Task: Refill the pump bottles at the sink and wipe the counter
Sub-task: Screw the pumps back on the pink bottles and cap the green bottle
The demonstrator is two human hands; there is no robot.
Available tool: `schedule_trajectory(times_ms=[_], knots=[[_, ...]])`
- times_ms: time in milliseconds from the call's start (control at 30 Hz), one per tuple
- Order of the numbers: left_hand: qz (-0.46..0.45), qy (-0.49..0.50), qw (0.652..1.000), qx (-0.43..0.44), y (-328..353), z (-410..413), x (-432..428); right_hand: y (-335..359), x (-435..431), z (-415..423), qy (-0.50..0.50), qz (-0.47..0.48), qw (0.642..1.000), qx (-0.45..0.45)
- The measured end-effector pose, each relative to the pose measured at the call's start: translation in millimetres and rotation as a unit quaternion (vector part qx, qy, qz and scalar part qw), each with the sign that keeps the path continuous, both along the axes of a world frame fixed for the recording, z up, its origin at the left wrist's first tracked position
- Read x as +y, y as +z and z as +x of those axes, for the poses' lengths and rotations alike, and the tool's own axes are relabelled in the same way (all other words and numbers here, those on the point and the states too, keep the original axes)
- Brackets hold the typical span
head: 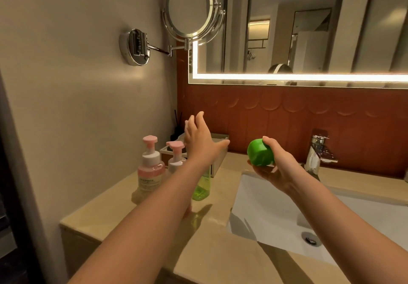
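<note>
My right hand point(279, 169) grips a round green cap point(260, 153) above the left rim of the sink. My left hand point(202, 139) is stretched forward over the counter with fingers spread, holding nothing. Under its wrist stands a clear bottle of green liquid point(202, 186), its top hidden by my forearm. Two pump bottles with pink heads stand to the left: one with pink liquid point(150, 166) and a second one point(176, 156) just behind my left arm.
A white sink basin point(276, 208) with a drain point(311, 238) is set in the beige counter point(141, 213). A chrome tap point(319, 151) stands behind it. A box tray point(217, 149) and reed sticks point(177, 124) sit by the red wall. A swing-arm mirror point(189, 7) juts overhead.
</note>
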State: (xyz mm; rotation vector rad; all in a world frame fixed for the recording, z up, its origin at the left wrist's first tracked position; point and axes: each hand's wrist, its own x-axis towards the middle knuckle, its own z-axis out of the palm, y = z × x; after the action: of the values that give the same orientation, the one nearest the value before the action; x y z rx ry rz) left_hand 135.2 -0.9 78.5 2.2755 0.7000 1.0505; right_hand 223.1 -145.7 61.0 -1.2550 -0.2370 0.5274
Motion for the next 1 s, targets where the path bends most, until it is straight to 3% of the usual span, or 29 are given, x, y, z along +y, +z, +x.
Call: schedule_trajectory(times_ms=[200, 300, 467, 600, 800, 1000], knots=[[-0.019, 0.058, 0.998, -0.029, -10, 24, 6, 3, -7, 11, -0.005, -0.012, 0.999, -0.031], [-0.071, 0.084, 0.993, -0.033, -12, 27, 10, 3, -9, 14, -0.003, -0.017, 0.999, -0.041], [-0.138, 0.087, 0.986, -0.024, -21, 31, 20, -1, -13, 17, 0.008, -0.040, 0.997, -0.067], [-0.139, 0.080, 0.986, -0.041, -31, 35, 24, -3, -16, 18, 0.025, -0.067, 0.994, -0.086], [-0.123, 0.000, 0.990, -0.072, -49, 28, 3, 5, -10, 14, 0.009, -0.082, 0.990, -0.112], [-0.071, -0.078, 0.992, -0.075, -62, 0, -8, 7, -17, 0, 0.023, -0.153, 0.959, -0.236]])
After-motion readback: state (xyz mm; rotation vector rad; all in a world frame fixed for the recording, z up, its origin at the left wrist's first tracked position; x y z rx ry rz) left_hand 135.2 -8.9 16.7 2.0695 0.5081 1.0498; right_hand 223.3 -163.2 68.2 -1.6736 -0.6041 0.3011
